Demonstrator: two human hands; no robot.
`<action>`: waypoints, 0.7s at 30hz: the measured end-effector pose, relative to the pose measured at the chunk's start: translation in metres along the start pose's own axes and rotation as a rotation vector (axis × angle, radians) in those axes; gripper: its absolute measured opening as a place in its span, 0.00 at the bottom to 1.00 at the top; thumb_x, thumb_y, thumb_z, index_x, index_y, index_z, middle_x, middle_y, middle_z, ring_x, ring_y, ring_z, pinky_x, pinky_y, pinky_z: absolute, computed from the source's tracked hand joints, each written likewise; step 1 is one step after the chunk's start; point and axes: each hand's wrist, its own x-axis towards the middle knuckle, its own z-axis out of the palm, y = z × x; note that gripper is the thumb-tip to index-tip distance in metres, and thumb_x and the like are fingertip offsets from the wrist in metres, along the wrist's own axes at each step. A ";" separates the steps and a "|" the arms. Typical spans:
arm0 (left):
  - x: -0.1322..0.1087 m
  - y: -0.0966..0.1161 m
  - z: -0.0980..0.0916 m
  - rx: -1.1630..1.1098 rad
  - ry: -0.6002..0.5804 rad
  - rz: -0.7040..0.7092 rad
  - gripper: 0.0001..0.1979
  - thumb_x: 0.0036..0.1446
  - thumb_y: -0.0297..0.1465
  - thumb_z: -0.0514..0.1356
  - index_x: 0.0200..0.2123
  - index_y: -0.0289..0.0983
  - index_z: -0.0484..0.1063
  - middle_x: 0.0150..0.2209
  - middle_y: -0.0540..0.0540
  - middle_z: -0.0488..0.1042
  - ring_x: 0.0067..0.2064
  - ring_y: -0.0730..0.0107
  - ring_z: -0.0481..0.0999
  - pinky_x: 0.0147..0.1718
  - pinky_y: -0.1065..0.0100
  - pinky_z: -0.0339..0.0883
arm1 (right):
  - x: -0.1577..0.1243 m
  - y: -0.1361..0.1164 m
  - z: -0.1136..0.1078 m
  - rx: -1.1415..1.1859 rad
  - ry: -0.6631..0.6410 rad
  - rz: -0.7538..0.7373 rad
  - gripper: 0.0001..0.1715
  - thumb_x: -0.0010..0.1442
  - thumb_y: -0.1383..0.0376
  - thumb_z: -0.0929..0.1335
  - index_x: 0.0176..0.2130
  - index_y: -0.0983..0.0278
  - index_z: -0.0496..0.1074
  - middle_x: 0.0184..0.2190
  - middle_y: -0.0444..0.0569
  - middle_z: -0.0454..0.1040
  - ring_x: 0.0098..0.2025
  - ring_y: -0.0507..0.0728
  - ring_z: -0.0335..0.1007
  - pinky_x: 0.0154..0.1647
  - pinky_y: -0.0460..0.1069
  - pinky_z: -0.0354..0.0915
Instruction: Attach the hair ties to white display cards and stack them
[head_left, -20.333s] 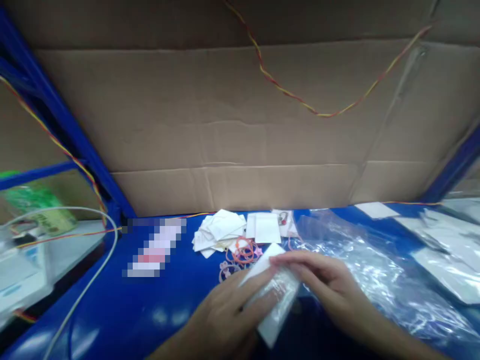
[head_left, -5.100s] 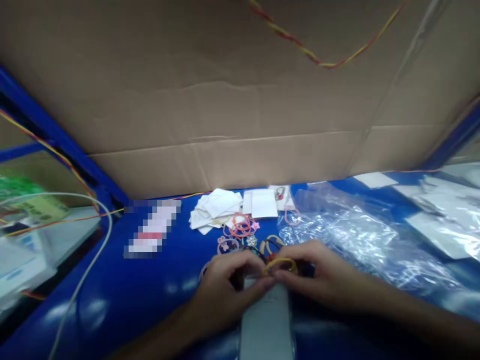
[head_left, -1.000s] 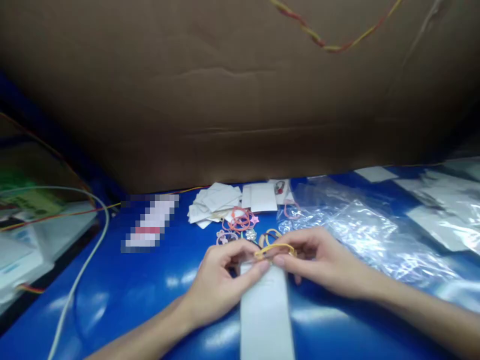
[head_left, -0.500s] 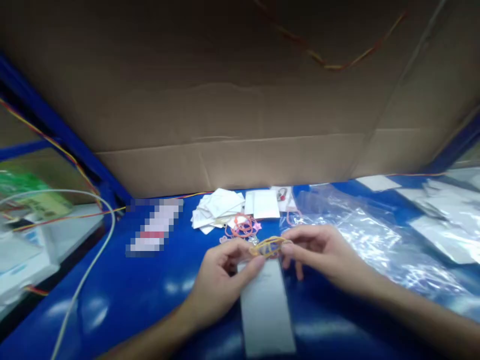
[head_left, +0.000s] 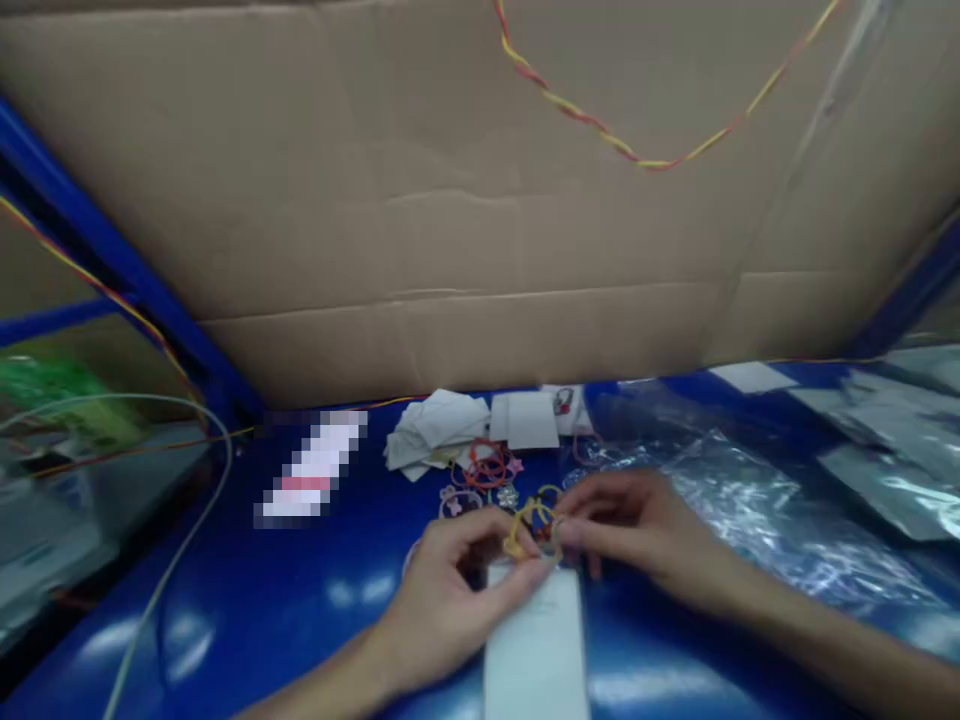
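A white card [head_left: 536, 640] lies on the blue table [head_left: 300, 610] near the front edge. My left hand [head_left: 457, 590] pinches the card's far end, and its fingers also touch a yellow hair tie [head_left: 525, 528]. My right hand [head_left: 637, 530] is closed on the same yellow hair tie from the right, just above the card's top. The fingertips are blurred. Behind the hands lie several loose hair ties [head_left: 487, 468] in orange, pink and purple.
A pile of white cards [head_left: 442, 440] sits at the back by the cardboard wall [head_left: 465, 220]. Crinkled clear plastic bags [head_left: 757, 510] spread to the right. A white cable [head_left: 187, 540] curves along the left. A red-yellow wire [head_left: 600, 130] hangs above.
The yellow hair tie, stretched wide between both hands half a second ago, is now bunched small as my hands came closer together over the card's top.
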 end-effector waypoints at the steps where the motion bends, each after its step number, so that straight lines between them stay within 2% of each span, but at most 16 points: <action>1: 0.000 0.000 0.000 -0.021 -0.010 0.001 0.09 0.60 0.37 0.66 0.32 0.37 0.76 0.29 0.49 0.78 0.29 0.71 0.71 0.28 0.72 0.62 | -0.001 -0.001 0.001 -0.025 -0.004 -0.002 0.14 0.55 0.57 0.79 0.36 0.64 0.83 0.27 0.46 0.81 0.24 0.50 0.71 0.26 0.45 0.68; 7: 0.001 0.002 0.000 -0.018 -0.021 0.002 0.10 0.62 0.36 0.65 0.31 0.36 0.75 0.29 0.50 0.75 0.30 0.71 0.70 0.29 0.72 0.62 | -0.008 -0.008 0.005 -0.226 -0.033 -0.039 0.14 0.63 0.54 0.74 0.37 0.62 0.85 0.29 0.46 0.81 0.26 0.51 0.69 0.27 0.45 0.65; 14: -0.001 0.000 0.002 -0.073 0.007 -0.001 0.08 0.60 0.36 0.68 0.34 0.36 0.79 0.31 0.47 0.80 0.32 0.67 0.76 0.31 0.71 0.68 | -0.010 -0.011 0.003 -0.372 -0.077 -0.151 0.17 0.70 0.54 0.69 0.39 0.61 0.83 0.36 0.47 0.83 0.35 0.55 0.74 0.35 0.48 0.67; 18: -0.001 0.001 0.001 -0.072 0.018 0.020 0.08 0.60 0.35 0.68 0.33 0.36 0.79 0.30 0.47 0.80 0.31 0.68 0.76 0.31 0.71 0.67 | -0.011 -0.010 0.001 -0.417 -0.099 -0.170 0.14 0.64 0.54 0.74 0.43 0.60 0.83 0.41 0.49 0.83 0.39 0.57 0.76 0.36 0.49 0.68; 21: -0.001 0.002 0.001 -0.072 0.032 0.014 0.08 0.60 0.34 0.67 0.33 0.36 0.79 0.30 0.47 0.81 0.30 0.68 0.76 0.30 0.72 0.68 | -0.010 -0.009 0.000 -0.444 -0.099 -0.155 0.16 0.56 0.56 0.79 0.44 0.60 0.83 0.42 0.49 0.83 0.38 0.57 0.77 0.35 0.48 0.69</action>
